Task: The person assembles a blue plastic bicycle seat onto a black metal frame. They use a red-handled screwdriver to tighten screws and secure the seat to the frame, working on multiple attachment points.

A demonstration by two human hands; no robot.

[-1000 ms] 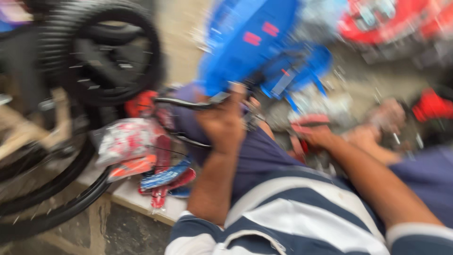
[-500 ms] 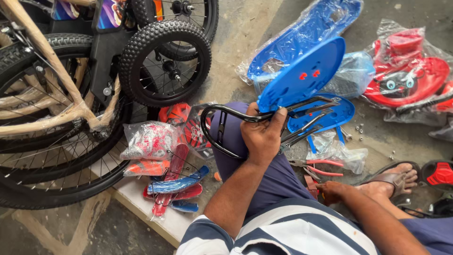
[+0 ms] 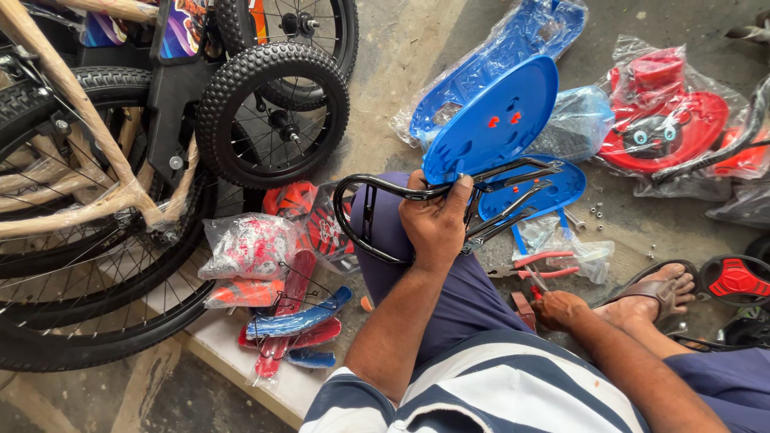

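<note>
In the head view, the left hand point(image 3: 437, 220) is clenched around the black metal carrier frame point(image 3: 377, 228), which rests on the person's knee, and a blue plastic seat plate point(image 3: 493, 116) with two red fasteners stands tilted on the far end of this frame. Compared with half a second ago, the frame sits almost in the same place, and the grip on it did not change, so the part stays steady and ready for the work. The change is at the right hand point(image 3: 561, 309): it has come down to the floor, right of the frame and near the foot in a sandal point(image 3: 654, 293), and its fingers close on a small red-handled tool point(image 3: 536, 293); how firm this hold is, I cannot tell. Just beyond this hand, still right of the frame, lie pliers with pink handles point(image 3: 533, 269) on a clear bag. Left of the frame are bagged red and blue plastic parts point(image 3: 289, 321), and further left a small bicycle wheel point(image 3: 273, 112). I judge the person is taking a tool to fasten the seat plate
</note>
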